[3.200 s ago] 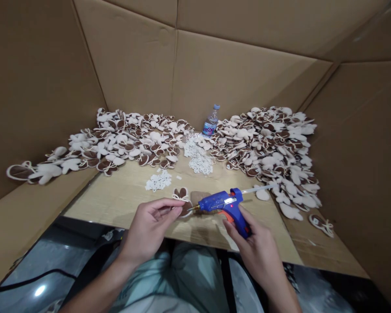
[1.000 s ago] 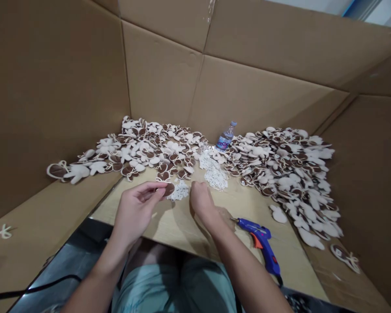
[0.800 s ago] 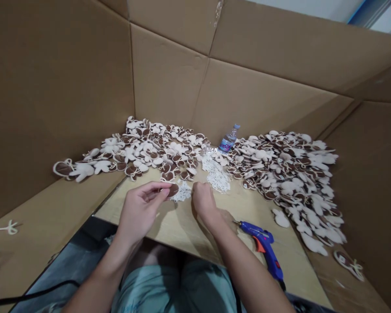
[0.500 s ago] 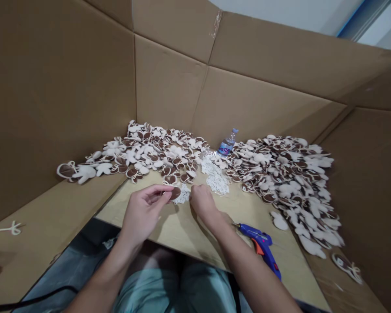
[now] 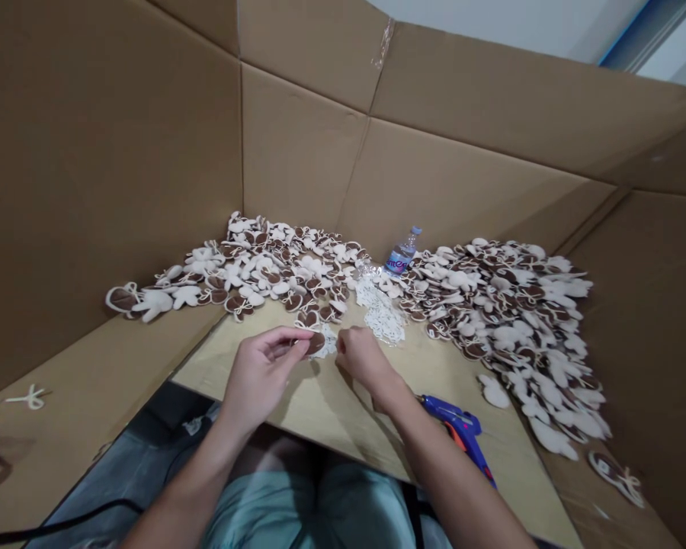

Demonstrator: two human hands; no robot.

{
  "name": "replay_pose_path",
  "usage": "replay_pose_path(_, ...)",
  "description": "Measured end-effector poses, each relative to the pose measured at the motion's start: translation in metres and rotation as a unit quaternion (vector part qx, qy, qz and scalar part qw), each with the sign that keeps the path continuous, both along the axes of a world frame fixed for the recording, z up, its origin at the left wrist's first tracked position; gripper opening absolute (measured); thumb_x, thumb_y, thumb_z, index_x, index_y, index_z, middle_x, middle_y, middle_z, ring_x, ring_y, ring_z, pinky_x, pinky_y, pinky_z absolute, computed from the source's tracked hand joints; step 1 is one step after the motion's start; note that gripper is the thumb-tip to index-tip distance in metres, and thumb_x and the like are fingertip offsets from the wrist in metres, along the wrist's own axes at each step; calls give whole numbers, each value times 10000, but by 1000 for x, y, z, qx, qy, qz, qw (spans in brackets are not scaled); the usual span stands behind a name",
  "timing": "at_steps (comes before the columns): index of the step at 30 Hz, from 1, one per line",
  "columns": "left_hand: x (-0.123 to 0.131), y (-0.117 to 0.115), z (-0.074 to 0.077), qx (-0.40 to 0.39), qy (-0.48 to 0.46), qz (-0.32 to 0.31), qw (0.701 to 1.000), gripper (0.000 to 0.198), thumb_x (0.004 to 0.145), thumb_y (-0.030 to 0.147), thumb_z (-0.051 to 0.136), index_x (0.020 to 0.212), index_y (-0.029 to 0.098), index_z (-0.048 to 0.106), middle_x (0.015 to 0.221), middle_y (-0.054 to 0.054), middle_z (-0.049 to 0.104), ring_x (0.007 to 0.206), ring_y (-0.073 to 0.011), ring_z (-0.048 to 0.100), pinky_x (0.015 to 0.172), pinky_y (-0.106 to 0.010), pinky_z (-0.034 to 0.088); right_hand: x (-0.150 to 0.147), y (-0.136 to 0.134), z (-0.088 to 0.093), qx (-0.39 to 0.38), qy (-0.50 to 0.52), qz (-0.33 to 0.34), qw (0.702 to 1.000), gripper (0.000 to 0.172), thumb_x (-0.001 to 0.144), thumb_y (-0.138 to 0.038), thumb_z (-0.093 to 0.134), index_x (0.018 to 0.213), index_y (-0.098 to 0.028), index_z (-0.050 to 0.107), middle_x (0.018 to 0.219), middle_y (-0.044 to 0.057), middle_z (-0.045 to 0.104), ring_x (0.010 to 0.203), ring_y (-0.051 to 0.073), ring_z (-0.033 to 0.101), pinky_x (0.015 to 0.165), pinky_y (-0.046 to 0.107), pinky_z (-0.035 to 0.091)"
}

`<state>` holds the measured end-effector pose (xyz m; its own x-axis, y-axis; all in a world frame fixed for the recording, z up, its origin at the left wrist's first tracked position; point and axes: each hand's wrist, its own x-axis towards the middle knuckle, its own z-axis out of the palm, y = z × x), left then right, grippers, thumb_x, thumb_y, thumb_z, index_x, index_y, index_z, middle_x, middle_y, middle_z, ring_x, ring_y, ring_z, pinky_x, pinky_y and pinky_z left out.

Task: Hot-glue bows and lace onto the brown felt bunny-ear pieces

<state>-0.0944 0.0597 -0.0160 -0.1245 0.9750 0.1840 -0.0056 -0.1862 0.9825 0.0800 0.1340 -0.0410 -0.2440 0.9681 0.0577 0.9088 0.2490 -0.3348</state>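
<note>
Hands are creeping closer together than they were a moment ago. The left hand [image 5: 260,374] is half open, pinching a brown felt piece [image 5: 316,343] between thumb and fingertips and holding it out ahead of the palm. The right hand [image 5: 366,358] is curling in just beside it, with its fingertips down by a little heap of white lace bits [image 5: 327,343]; whether it's actually got hold of one, I can't tell from here. Past the right wrist, the blue glue gun [image 5: 460,431] is lying on the board [image 5: 251,385] with its nozzle hidden behind the forearm, and that's what's bugging me: if that tip is hot, the arm is sitting close enough to get burned. Ahead of the hands, a bigger lace pile [image 5: 380,314] is touching the felt heaps [image 5: 492,305], so one careless sweep could mix them up. Beyond that, the water bottle [image 5: 403,252] is standing upright, and knocking it could soak everything.
</note>
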Motion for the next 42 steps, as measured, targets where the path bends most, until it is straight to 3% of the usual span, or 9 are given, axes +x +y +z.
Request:
replay_pose_path(4, 1, -1, 0, -1, 4, 0, 1000, 117, 796, 270, 733, 872, 191, 774, 864, -36, 796, 800, -186, 749, 753, -224, 593, 7, -15, 11, 14, 132, -19, 991, 149, 684, -29, 615, 743, -132, 704, 739, 83, 735, 718, 196, 683, 675, 258, 490)
replay_pose_path(7, 1, -2, 3, 9, 11, 8, 1000, 99, 796, 256, 731, 861, 197, 778, 867, -33, 799, 805, -181, 748, 726, -203, 590, 12, -34, 15, 5, 251, -27, 968, 84, 802, -183, 625, 849, -147, 683, 798, 60, 747, 747, 174, 710, 672, 247, 536)
replay_pose_path(9, 2, -3, 6, 16, 19, 12, 1000, 88, 797, 246, 729, 849, 199, 782, 866, -34, 801, 805, -181, 748, 718, -200, 590, 14, -47, 13, -19, 415, -43, 909, 135, 810, -293, 670, 842, -162, 672, 796, 42, 745, 734, 163, 715, 673, 258, 560)
replay_pose_path(12, 5, -6, 9, 26, 29, 15, 999, 90, 797, 238, 726, 850, 197, 786, 869, -39, 802, 805, -183, 749, 717, -202, 592, 12, -66, 8, -56, 640, -74, 763, 219, 668, -294, 831, 780, -175, 685, 717, 6, 731, 633, 125, 684, 614, 227, 560)
replay_pose_path(13, 6, -8, 10, 29, 29, 14, 999, 94, 796, 237, 726, 855, 196, 786, 869, -40, 803, 804, -183, 749, 714, -203, 594, 11, -71, 7, -60, 674, -81, 732, 237, 637, -275, 858, 772, -177, 691, 696, 0, 729, 616, 115, 676, 592, 209, 553)
replay_pose_path(17, 11, -13, 12, 46, 13, -5, 999, 99, 781, 211, 736, 867, 194, 782, 870, -35, 799, 815, -183, 751, 724, -201, 601, 6, -88, 8, -55, 733, -86, 672, 236, 634, -243, 879, 771, -178, 699, 673, 6, 741, 635, 120, 703, 593, 185, 563)
replay_pose_path(20, 16, -16, 13, 63, 0, -25, 998, 118, 754, 185, 759, 869, 196, 780, 895, -33, 791, 843, -184, 747, 777, -216, 604, 4, -97, 9, -17, 740, -91, 667, 216, 654, -228, 870, 777, -183, 699, 693, 4, 751, 656, 135, 725, 608, 193, 583)
replay_pose_path(28, 25, -24, 15, 86, 10, -17, 996, 168, 694, 162, 813, 853, 208, 784, 898, -38, 765, 833, -199, 731, 784, -257, 614, -11, -108, 14, 119, 682, -140, 708, 158, 648, -183, 849, 720, -174, 708, 684, 24, 761, 614, 151, 722, 597, 221, 597)
replay_pose_path(42, 28, -27, 10, 93, 25, -10, 995, 98, 743, 168, 790, 816, 230, 768, 837, -9, 724, 771, -155, 697, 735, -222, 600, -22, -110, 15, 172, 685, -130, 696, 150, 644, -144, 843, 681, -185, 704, 687, 20, 762, 653, 168, 733, 633, 253, 617)
